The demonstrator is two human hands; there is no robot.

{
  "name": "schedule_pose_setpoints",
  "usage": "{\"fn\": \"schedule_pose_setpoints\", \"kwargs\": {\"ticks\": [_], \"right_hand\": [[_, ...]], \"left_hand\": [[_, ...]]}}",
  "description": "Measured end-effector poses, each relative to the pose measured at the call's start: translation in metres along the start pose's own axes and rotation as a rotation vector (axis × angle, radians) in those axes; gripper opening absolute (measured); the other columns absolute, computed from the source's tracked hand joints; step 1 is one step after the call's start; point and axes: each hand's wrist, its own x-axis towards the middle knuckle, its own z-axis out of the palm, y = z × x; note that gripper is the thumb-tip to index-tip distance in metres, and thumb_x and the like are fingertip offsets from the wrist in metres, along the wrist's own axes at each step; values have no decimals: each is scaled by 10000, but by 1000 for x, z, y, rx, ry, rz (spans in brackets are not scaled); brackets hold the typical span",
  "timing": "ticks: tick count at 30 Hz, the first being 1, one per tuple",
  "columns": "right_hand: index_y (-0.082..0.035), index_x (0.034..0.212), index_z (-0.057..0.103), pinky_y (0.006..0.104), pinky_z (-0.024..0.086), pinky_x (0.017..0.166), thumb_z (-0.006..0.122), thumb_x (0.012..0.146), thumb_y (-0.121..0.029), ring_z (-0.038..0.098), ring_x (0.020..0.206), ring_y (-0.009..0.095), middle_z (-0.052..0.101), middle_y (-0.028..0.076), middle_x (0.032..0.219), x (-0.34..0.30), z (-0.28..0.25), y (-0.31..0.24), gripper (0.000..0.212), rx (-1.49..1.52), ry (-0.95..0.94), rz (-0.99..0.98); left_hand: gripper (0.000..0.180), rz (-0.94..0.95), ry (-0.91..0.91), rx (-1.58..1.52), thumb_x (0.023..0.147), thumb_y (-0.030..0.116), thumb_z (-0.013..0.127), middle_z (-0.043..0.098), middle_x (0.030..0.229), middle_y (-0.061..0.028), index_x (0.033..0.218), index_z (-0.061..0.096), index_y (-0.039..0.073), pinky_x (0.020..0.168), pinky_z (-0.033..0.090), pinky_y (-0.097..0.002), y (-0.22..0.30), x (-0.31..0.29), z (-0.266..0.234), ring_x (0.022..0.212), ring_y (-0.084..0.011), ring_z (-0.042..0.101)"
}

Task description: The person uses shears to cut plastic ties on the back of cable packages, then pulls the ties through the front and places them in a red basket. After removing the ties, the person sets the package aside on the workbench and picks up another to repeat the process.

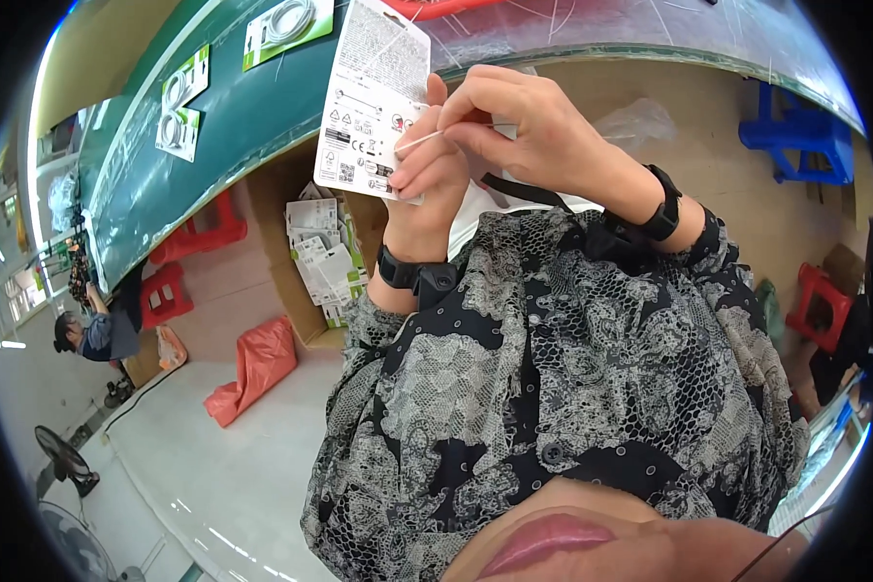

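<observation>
Near the top of the head view, both bare hands are up over the desk edge (213,131), and the left hand (427,165) has a white printed card (371,102). Its fingers are clamped on the lower right edge, tips bent over the printed face; what grips from behind is out of sight. The card stands tilted, its top running off the frame, its far face turned away, and the small print too fine to make out.

Over to the right hand (519,112): thumb and forefinger are together, pinched on a thin white strand (420,141). That strand slants out beyond the fingertips, crossing in front of the left fingers; whether it touches them, I can't tell, and its other end is lost behind the right hand.

Around them, three packs of coiled cable lie on the green desk left of the card: one near the top edge (289,23), two farther left (185,78) (177,134). A red container (446,9) is cut off at the top. Below the desk edge, a cardboard box (274,233) holds heaped white-and-green packs (320,257), partly hidden by the left forearm.
</observation>
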Motion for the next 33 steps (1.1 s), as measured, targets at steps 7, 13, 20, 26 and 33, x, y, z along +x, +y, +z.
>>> {"fn": "schedule_pose_setpoints", "kwargs": {"ticks": [7,13,20,26,33], "right_hand": [[-52,882,645,298,454,572,685,819,-33,559,662,200,556,51,757,4,3,-4,78,-113,-39,33],[-53,877,644,296,453,569,691,816,-39,559,659,198,554,50,757,1,1,-1,79,-142,-28,23],[-54,872,641,298,455,571,691,815,-43,566,667,201,558,52,763,0,0,-4,76,-141,-29,45],[-54,872,643,304,459,575,692,808,-40,569,669,209,561,54,764,1,2,-3,81,-155,-34,32],[-58,869,648,309,462,578,697,797,-42,572,676,216,563,58,765,-2,-1,1,88,-180,-21,30]], "left_hand": [[460,-119,-64,-42,1042,190,277,489,718,-151,1332,348,-160,387,420,-300,5,-1,-1,446,-215,505],[456,-58,-29,0,1041,201,294,481,715,-150,1324,362,-150,391,416,-311,4,-5,-2,463,-230,508],[460,-44,-19,22,1043,215,307,469,706,-144,1340,363,-132,396,411,-309,5,-6,-5,476,-225,507],[457,-40,-16,28,1044,214,308,471,706,-138,1343,376,-124,404,412,-303,8,-6,-8,482,-220,502],[452,-28,2,58,1044,211,303,473,706,-133,1339,385,-121,398,404,-292,6,-6,-7,477,-214,496]]}}
